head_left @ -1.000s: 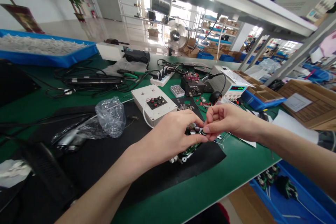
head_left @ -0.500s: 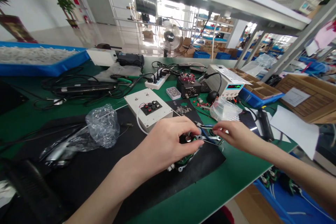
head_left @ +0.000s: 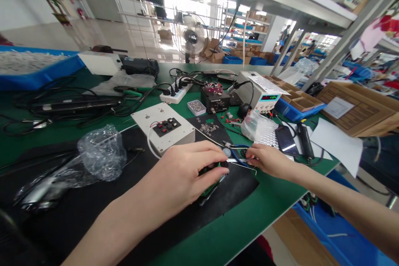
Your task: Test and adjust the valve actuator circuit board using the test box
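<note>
left hand (head_left: 187, 172) grips green circuit board (head_left: 209, 183); right hand (head_left: 268, 160) pinches blue-handled pliers (head_left: 238, 153).

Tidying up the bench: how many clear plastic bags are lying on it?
2. One crumpled plastic bag lies left of the white box; a second bag sits right of centre, beyond the right hand. Others may be hidden among the clutter.
</note>
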A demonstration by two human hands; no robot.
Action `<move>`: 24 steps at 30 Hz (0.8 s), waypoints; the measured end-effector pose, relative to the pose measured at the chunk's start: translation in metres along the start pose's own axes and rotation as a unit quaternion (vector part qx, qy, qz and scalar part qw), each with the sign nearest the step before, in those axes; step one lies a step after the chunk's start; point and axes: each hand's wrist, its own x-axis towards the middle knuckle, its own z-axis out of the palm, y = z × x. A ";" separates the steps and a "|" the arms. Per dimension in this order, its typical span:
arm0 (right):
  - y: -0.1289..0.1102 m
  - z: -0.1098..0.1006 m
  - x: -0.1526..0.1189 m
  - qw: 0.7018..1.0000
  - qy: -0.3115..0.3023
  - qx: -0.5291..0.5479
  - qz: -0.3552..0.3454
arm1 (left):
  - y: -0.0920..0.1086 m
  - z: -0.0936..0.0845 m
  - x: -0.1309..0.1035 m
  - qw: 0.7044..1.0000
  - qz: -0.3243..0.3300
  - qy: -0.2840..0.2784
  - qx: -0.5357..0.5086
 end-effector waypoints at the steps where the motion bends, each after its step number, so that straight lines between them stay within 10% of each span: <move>1: 0.002 0.000 0.002 1.000 -0.005 0.004 -0.004 | -0.001 0.000 0.000 1.000 0.000 -0.003 0.002; 24: 0.002 -0.031 -0.017 0.999 -0.041 -0.023 -0.011 | -0.005 0.000 0.002 1.000 -0.014 -0.005 -0.010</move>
